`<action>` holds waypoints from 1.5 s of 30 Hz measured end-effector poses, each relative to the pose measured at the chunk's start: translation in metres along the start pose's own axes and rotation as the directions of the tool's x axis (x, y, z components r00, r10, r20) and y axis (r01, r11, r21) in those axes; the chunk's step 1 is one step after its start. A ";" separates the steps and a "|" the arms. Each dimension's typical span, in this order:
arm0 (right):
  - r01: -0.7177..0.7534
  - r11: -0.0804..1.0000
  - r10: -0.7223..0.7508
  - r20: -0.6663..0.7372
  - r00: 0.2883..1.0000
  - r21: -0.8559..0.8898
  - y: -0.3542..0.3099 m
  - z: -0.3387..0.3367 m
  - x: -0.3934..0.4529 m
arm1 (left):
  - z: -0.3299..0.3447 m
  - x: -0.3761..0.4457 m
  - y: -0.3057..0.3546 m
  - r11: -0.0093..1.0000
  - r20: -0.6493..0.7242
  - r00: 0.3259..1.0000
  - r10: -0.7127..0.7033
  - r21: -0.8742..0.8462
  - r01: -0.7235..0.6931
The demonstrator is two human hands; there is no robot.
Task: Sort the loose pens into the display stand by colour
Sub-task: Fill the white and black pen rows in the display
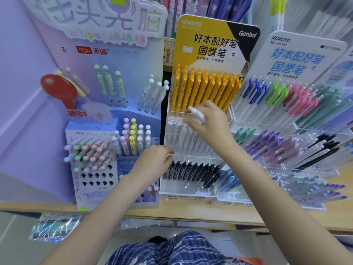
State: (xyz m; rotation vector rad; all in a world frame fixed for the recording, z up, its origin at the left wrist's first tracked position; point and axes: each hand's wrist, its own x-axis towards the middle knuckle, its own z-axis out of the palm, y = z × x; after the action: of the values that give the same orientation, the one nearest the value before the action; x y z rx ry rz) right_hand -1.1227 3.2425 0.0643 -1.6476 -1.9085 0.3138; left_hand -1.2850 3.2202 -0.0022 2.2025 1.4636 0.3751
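Note:
A clear tiered display stand (193,196) with a yellow header card holds yellow pens (202,88) in the top row, white pens (177,134) in the middle row and black pens (191,173) in the bottom row. My right hand (212,123) is over the white row and grips a few white pens (197,114), blurred by motion. My left hand (154,159) has curled fingers at the stand's left edge, level with the bottom of the white row; whether it holds anything I cannot tell.
A blue stand (91,175) of pastel ball-top pens is on the left. Another clear stand (286,119) with blue, green, pink, purple and black pens is on the right. All sit on a wooden shelf (191,213). Plastic packets (55,226) hang below its edge.

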 end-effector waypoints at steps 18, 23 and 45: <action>-0.366 0.560 0.398 0.145 0.906 0.743 0.009 -0.038 -0.035 | -0.018 -0.005 0.021 0.746 -0.076 0.993 -0.090 -0.666 0.017; -0.257 0.804 0.238 0.106 0.965 0.536 -0.006 -0.043 -0.016 | -0.009 -0.014 0.012 0.948 -0.084 0.995 -0.050 -0.317 0.021; -0.045 0.996 0.038 0.089 0.995 0.077 -0.010 -0.016 0.007 | -0.002 -0.006 -0.007 0.990 0.085 0.996 -0.026 0.140 0.014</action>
State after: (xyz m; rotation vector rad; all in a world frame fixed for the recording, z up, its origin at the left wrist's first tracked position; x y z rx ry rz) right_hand -1.1227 3.2441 0.0842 -1.6479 -1.9019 0.4792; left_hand -1.2934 3.2173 -0.0043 2.2795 1.5051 0.1726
